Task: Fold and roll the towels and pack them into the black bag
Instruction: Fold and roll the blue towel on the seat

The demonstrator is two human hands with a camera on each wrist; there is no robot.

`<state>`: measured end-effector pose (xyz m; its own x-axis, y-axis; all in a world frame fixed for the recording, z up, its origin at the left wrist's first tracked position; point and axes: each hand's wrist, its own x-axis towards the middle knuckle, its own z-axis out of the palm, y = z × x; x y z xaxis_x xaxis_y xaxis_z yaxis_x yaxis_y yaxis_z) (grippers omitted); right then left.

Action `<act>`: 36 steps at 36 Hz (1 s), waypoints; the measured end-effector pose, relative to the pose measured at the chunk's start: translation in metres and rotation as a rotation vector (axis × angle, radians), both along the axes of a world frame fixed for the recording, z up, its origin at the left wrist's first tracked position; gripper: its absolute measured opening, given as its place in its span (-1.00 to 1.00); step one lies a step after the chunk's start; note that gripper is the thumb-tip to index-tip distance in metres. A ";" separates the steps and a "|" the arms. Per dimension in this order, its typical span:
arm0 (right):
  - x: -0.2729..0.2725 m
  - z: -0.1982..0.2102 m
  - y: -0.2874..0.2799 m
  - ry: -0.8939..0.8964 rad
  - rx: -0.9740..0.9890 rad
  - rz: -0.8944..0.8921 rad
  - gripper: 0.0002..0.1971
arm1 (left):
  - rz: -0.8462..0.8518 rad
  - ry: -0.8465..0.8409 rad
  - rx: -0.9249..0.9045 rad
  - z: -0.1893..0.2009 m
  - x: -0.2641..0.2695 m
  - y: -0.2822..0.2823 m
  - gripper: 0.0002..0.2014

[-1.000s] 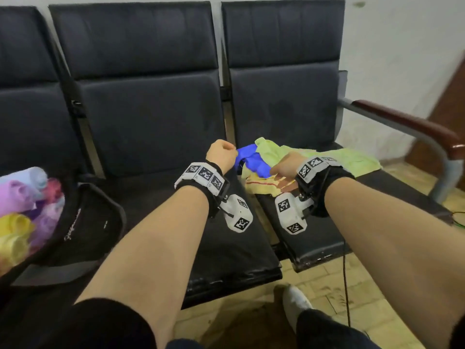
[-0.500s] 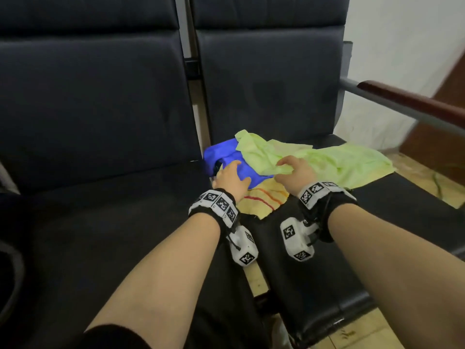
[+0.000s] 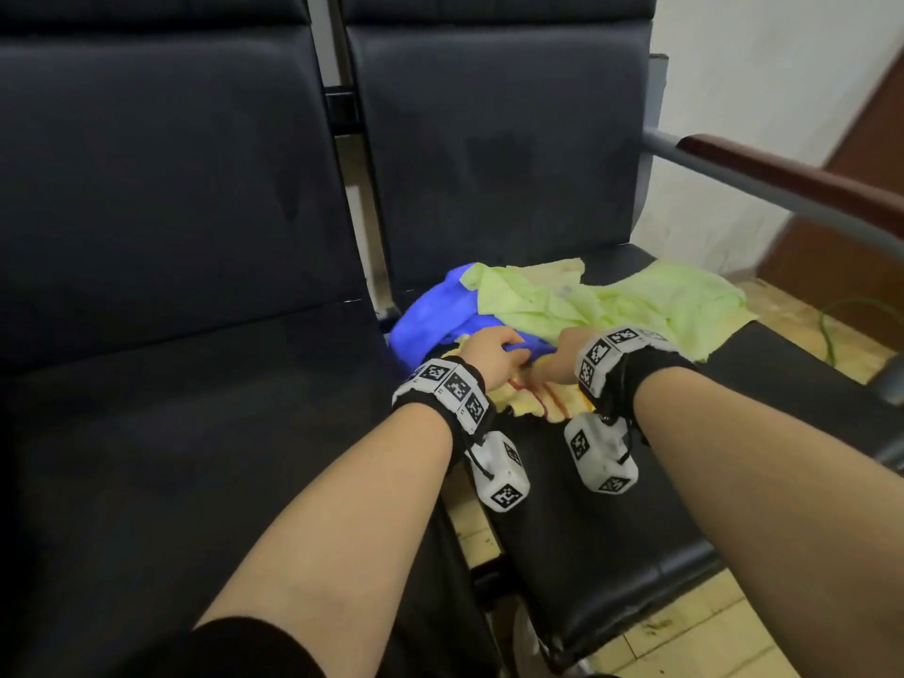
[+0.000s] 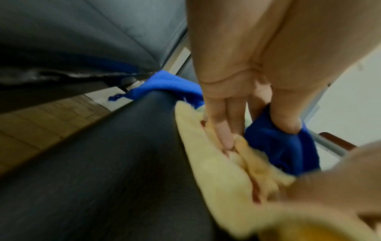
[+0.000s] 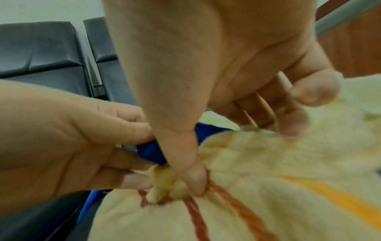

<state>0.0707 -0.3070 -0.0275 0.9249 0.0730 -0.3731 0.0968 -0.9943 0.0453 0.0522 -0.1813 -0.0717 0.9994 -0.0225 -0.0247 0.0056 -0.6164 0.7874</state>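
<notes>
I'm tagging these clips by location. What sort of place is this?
Probably a waiting area: linked black padded seats in a row, a metal armrest with a wooden top, a tiled floor and a plain white wall.

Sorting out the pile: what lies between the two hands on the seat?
A fold of the blue towel sits between the left hand and the right hand, above the pale yellow striped towel; the right wrist view shows it.

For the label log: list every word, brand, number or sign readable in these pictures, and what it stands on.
No readable text in any view.
Left wristband and right wristband: black-and-white square marker codes only, no letters or digits.
Light green towel: a small pale tag, too small and blurred to read.
</notes>
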 end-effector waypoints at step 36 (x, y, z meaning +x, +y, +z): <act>-0.177 0.232 0.104 -0.307 1.236 0.145 -0.74 | 0.433 -0.498 -0.328 0.285 -0.199 0.101 -0.76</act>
<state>-0.1062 -0.2032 0.2043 0.9151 0.3238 0.2404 0.3569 -0.3726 -0.8566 -0.1467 -0.0807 0.2134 0.8114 0.4485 0.3749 -0.2118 -0.3721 0.9037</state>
